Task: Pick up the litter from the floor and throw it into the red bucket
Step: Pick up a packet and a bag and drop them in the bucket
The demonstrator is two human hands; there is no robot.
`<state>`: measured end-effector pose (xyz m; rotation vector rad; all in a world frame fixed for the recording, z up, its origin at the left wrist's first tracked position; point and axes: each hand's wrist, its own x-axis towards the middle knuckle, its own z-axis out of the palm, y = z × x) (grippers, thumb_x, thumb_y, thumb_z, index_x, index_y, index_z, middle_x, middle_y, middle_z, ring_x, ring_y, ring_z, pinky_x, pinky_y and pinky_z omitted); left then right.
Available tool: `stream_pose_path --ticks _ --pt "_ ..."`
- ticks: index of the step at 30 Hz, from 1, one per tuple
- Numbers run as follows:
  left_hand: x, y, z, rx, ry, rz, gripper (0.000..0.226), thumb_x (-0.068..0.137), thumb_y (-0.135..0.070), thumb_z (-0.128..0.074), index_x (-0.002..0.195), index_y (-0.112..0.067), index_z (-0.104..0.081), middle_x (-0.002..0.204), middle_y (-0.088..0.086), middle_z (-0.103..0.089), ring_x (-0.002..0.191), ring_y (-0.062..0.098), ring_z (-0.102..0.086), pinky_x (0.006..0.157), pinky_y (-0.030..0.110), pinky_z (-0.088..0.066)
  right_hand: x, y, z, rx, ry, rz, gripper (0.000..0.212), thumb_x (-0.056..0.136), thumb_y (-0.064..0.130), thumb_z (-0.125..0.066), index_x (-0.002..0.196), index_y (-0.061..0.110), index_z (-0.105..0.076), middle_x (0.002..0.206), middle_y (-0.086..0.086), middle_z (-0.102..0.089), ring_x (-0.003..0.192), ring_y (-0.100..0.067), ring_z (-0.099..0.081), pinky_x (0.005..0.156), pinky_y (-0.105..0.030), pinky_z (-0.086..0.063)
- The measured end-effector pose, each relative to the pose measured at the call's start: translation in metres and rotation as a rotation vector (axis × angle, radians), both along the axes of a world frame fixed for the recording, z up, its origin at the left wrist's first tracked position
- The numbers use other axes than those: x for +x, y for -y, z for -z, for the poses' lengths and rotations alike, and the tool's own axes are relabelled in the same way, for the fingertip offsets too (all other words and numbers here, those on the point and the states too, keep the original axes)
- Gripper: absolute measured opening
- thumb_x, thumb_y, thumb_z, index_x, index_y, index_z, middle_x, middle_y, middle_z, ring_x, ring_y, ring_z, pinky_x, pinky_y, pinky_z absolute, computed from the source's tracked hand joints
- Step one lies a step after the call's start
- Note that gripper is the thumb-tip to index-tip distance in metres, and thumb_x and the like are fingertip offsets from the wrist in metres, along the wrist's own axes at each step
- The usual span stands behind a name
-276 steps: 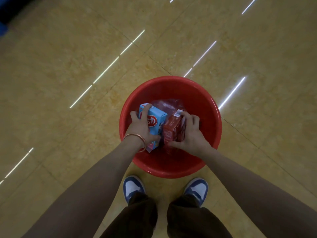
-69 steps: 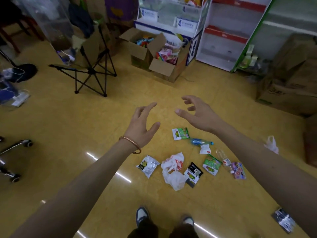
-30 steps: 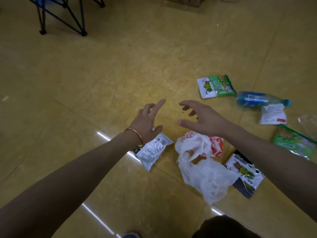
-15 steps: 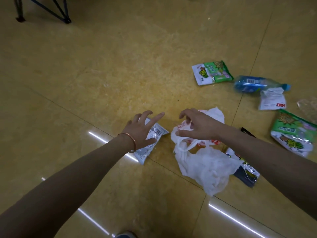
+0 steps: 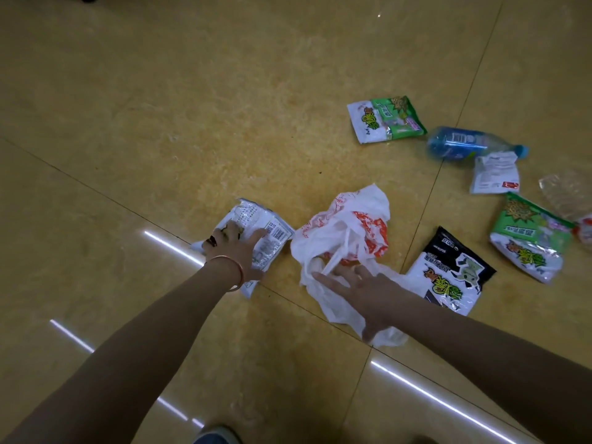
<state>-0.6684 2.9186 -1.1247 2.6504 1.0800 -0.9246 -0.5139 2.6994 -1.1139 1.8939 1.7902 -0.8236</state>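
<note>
1. The left hand (image 5: 235, 251) is coming down onto the white snack packet (image 5: 259, 224) on the floor (image 5: 224, 107). Half a second earlier it was hovering above the packet with fingers spread. Its grip is now bending over the packet, thumb lying toward the barcode. Whether it is already pinching the packet cannot be told.
2. The right hand (image 5: 362, 288) is shifting from the top of the white plastic bag (image 5: 346, 232), where its fingers were curled, to the bag's near folds. Its grip is now lying wide, fingers (image 5: 322, 277) straight and spread on the plastic, holding nothing.
3. Both pieces are lying just beside each other on the floor, neither one lifted.
4. This is looking like the start of a two-handed pick. Each grip is probably needing to close before any lift, and the limp bag likely wants bunching.
5. More litter is waiting to the right: the black snack packet (image 5: 448, 270), the near green snack packet (image 5: 528, 241), the far green snack packet (image 5: 386, 123) and the blue bottle (image 5: 464, 142).
6. The red bucket is not showing, so a carry is still lying ahead.
</note>
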Motion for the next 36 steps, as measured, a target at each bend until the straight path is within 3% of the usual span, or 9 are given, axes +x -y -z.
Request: stream_pose_path --ticks 3,6,8,13,16,19,22,28,36 --pt "0.002 -0.003 0.002 0.05 0.005 0.022 0.11 0.062 -0.062 -0.071 0.141 -0.034 0.001 0.146 0.015 -0.019 0.128 0.041 -0.029 0.102 0.051 -0.032 -0.002 0.007 0.009 0.217 -0.022 -0.041 0.116 0.073 0.025 -0.076 0.146 0.033 0.013 0.147 -0.013 -0.029 0.122 -0.032 -0.045 0.082 -0.041 -0.051" --pt "0.005 -0.01 -0.001 0.045 -0.058 -0.016 0.135 0.055 -0.065 -0.075 0.143 -0.025 0.02 0.145 0.015 -0.016 0.131 0.037 -0.024 0.103 0.049 -0.029 0.003 0.01 0.011 0.341 -0.089 -0.018 0.097 0.048 0.012 -0.087 0.13 0.018 -0.036 0.117 -0.014 -0.06 0.085 -0.028 -0.066 0.051 -0.035 -0.055" --pt "0.004 -0.012 -0.001 0.043 -0.095 -0.042 0.139 0.05 -0.068 -0.075 0.143 -0.024 0.02 0.146 0.017 -0.009 0.135 0.038 -0.013 0.108 0.052 -0.021 0.009 0.012 0.015 0.322 -0.054 -0.037 0.096 0.035 0.016 -0.091 0.118 0.022 -0.043 0.105 -0.011 -0.065 0.073 -0.024 -0.067 0.042 -0.029 -0.05" --pt "-0.001 -0.009 0.007 0.018 -0.086 -0.067 0.133 0.052 -0.07 -0.072 0.144 -0.021 0.01 0.148 0.024 0.021 0.136 0.046 0.019 0.113 0.054 0.003 0.009 0.018 0.026 0.194 0.096 -0.141 0.106 0.062 0.031 -0.081 0.143 0.041 -0.014 0.143 -0.014 -0.039 0.115 -0.038 -0.05 0.074 -0.046 -0.051" --pt "-0.001 -0.004 0.005 0.008 -0.128 -0.078 0.134 0.052 -0.076 -0.067 0.144 -0.017 0.01 0.15 0.027 0.014 0.138 0.047 0.012 0.112 0.055 0.002 -0.001 0.015 0.015 0.108 0.135 -0.047 0.083 0.068 0.023 -0.079 0.138 0.036 -0.037 0.144 -0.016 -0.04 0.115 -0.042 -0.05 0.076 -0.052 -0.05" --pt "-0.003 0.004 0.007 0.016 -0.111 -0.115 0.133 0.052 -0.075 -0.067 0.142 -0.016 0.009 0.149 0.026 -0.003 0.137 0.044 -0.012 0.112 0.055 -0.006 -0.002 0.011 0.01 0.034 0.081 -0.07 0.053 0.089 0.012 -0.057 0.138 0.026 -0.041 0.143 -0.014 -0.037 0.123 -0.036 -0.043 0.09 -0.048 -0.045" --pt "-0.009 0.013 0.009 -0.003 -0.094 -0.163 0.132 0.055 -0.068 -0.071 0.142 -0.023 0.017 0.146 0.025 -0.007 0.132 0.041 -0.023 0.109 0.052 -0.019 0.003 0.002 -0.003 -0.081 -0.04 -0.11 0.044 0.093 0.015 -0.052 0.135 0.023 -0.046 0.136 -0.007 -0.041 0.12 -0.027 -0.044 0.089 -0.038 -0.045" --pt "-0.026 0.019 0.004 -0.015 -0.1 -0.162 0.14 0.052 -0.065 -0.074 0.136 -0.033 0.033 0.142 0.024 -0.005 0.126 0.04 -0.027 0.096 0.052 -0.035 -0.007 0.0 -0.01 -0.042 -0.142 -0.125 0.04 0.09 0.016 -0.055 0.129 0.019 -0.051 0.132 -0.006 -0.043 0.112 -0.025 -0.05 0.081 -0.036 -0.043" --pt "-0.047 0.006 -0.014 -0.189 0.004 -0.33 0.138 0.053 -0.058 -0.078 0.138 -0.036 0.029 0.14 0.021 -0.011 0.128 0.041 -0.023 0.102 0.052 -0.033 -0.008 -0.012 -0.024 0.106 -0.303 0.136 0.045 0.081 0.015 -0.059 0.125 0.025 -0.055 0.132 0.001 -0.044 0.114 -0.023 -0.051 0.085 -0.034 -0.047"
